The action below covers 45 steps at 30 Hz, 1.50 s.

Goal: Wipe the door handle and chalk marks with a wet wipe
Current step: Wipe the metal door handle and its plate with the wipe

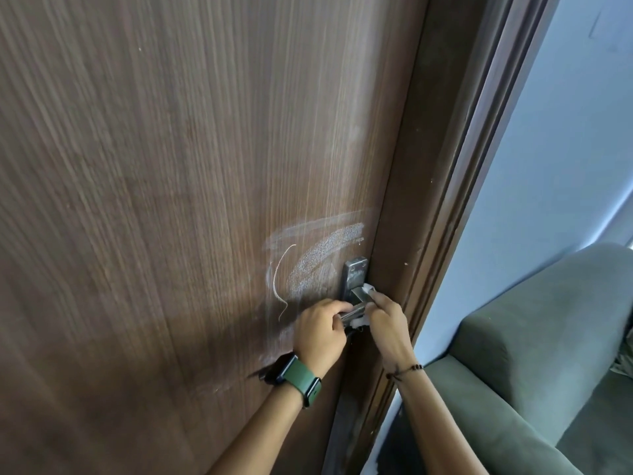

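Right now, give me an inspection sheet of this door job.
Surface: brown door, wood grain.
Job's things: metal handle; white wipe pressed on it; chalk marks not yet wiped.
Clutter: nothing seen.
Grippers: left hand grips the handle; right hand holds the wipe.
Cables: nothing seen.
Surroundings: door frame; green sofa; pale wall.
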Tool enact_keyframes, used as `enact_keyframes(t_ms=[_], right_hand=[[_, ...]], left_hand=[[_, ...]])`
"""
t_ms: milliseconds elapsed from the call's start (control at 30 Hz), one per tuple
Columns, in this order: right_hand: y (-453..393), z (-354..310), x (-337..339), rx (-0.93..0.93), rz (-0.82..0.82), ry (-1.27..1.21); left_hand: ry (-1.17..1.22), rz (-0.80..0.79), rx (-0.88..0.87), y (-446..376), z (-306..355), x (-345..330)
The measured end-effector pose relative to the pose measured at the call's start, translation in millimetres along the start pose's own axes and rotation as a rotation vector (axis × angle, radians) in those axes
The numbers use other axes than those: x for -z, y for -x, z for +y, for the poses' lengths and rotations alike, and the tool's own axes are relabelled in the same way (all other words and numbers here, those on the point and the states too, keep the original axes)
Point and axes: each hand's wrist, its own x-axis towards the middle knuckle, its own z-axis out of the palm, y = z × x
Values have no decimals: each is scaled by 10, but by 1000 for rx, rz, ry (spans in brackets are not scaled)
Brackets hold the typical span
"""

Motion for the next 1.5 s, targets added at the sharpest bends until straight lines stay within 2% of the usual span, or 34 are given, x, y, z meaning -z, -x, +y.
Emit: enact_keyframes(t_ms=[100,200,300,467,533,667,767,967,1167,1367,1500], right_hand=[[97,127,43,21,-33,-133],[-11,-17,44,-28,-93,-269],[18,35,33,-12,-118,-311],[12,158,41,-54,-149,-621],[-2,98,12,-104,-138,-722],[171,259,-35,-63,-70,-891],[86,216,-43,-93,-125,-947],[145,185,-168,-259,-166,-1256],[111,54,-307,-506,-82,-1615],[179,124,-218,-508,-208,-1561],[144,157,-176,-540,-279,-1340]], left_hand=[[-3,7,-1,-1,-4,-16],[-14,-12,-5,-22,7,-23],[-25,-20,8,-33,12,-12],[-28,-12,7,-43,4,-25],[-39,-26,7,-46,12,-16],[-28,-26,0,-30,7,-13],[-32,-21,2,-47,14,-17],[-28,-22,9,-31,24,-15],[-53,-14,17,-17,48,-4],[-37,0,24,4,57,-11],[-55,15,28,5,66,-36]])
